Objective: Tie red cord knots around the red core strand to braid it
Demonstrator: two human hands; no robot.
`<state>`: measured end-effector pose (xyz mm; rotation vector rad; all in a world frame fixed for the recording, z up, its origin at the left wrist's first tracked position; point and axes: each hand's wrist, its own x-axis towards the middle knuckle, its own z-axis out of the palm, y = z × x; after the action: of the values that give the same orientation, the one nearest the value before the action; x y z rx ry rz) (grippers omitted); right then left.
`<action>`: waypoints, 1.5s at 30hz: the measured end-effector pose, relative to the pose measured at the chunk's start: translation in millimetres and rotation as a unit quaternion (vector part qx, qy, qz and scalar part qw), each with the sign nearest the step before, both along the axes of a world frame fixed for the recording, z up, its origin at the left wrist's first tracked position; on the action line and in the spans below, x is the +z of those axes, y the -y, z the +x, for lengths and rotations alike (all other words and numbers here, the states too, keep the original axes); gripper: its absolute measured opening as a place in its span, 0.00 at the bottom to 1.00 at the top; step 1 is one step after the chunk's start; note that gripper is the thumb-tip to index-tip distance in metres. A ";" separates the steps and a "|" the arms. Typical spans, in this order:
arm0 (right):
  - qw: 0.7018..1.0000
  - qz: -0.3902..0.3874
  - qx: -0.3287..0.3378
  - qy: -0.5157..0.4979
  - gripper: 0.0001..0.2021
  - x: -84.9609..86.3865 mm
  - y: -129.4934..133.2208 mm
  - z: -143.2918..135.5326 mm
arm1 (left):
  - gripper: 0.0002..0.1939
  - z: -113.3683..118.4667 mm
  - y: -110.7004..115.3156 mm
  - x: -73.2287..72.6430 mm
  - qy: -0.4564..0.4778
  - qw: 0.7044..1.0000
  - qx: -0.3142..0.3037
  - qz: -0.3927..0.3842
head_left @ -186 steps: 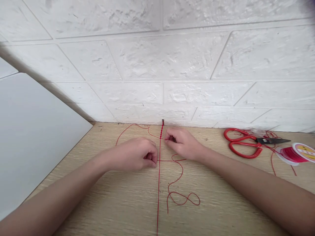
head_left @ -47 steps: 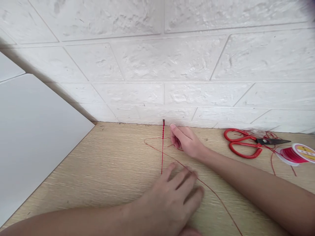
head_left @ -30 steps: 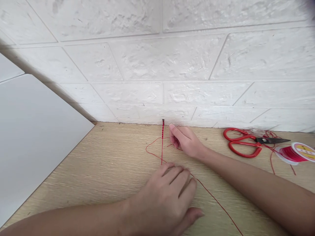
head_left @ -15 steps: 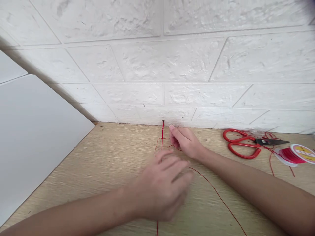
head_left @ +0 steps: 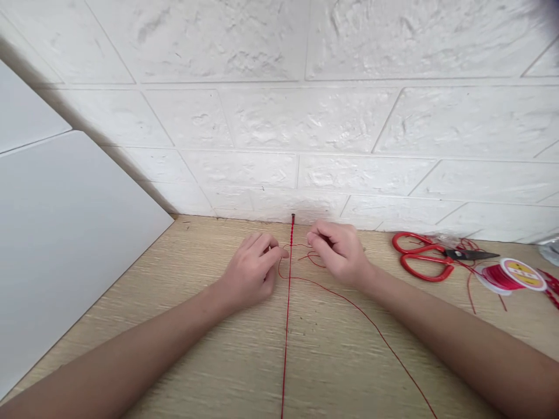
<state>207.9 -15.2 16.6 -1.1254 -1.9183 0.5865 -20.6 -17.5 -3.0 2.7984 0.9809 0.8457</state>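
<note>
A thin red cord (head_left: 287,326) runs straight down the table from a black nail-like peg (head_left: 293,216) at the wall's foot. Just below the peg a short braided stretch (head_left: 292,233) is twisted around it. A finer loose strand loops left of the cord, crosses it and trails off to the lower right. My left hand (head_left: 255,270) is closed beside the loop, its fingertips at the red thread. On the other side, my right hand (head_left: 340,251) is closed in a pinch, with a curl of the thread coming out beneath its fingers; the pinched end is hidden.
Red-handled scissors (head_left: 425,256) lie at the right by the wall, over scraps of red cord. Beside them rests a spool of red thread (head_left: 509,276). A white panel (head_left: 78,221) stands on the left, and a white brick-pattern wall (head_left: 262,122) closes the back.
My left hand has drawn back from over the cord to its left side, uncovering the crossing strand. My right hand stays right of the cord. The view has shifted slightly.
</note>
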 end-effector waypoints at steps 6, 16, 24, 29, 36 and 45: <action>0.985 -0.052 0.018 0.164 0.05 13.1 5.0 2.1 | 0.19 1.7 -2.8 -2.1 -0.003 1.000 0.008 -0.006; 0.981 0.007 -0.074 0.179 0.09 -24.8 20.6 4.0 | 0.17 -0.8 -0.1 -3.9 0.007 1.000 0.010 -0.010; 0.978 0.023 -0.127 0.162 0.08 -28.0 21.8 13.8 | 0.16 -2.3 2.0 -0.5 -0.022 0.998 -0.003 -0.053; 0.974 -0.018 -0.114 0.194 0.03 -28.0 20.7 13.6 | 0.14 -2.2 1.4 -1.4 -0.016 0.997 0.003 -0.075; 0.979 -0.057 -0.097 0.170 0.07 -32.7 16.4 12.5 | 0.15 -4.9 -2.7 4.5 -0.014 0.993 -0.029 -0.117; 0.997 -0.020 -0.066 0.037 0.02 -35.3 18.9 13.9 | 0.05 -10.4 -10.3 10.6 -0.040 0.979 -0.121 -0.157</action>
<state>221.7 -34.0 -18.7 -1.3046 -1.8854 0.5204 -31.0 -7.2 7.5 2.6203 0.6903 0.5020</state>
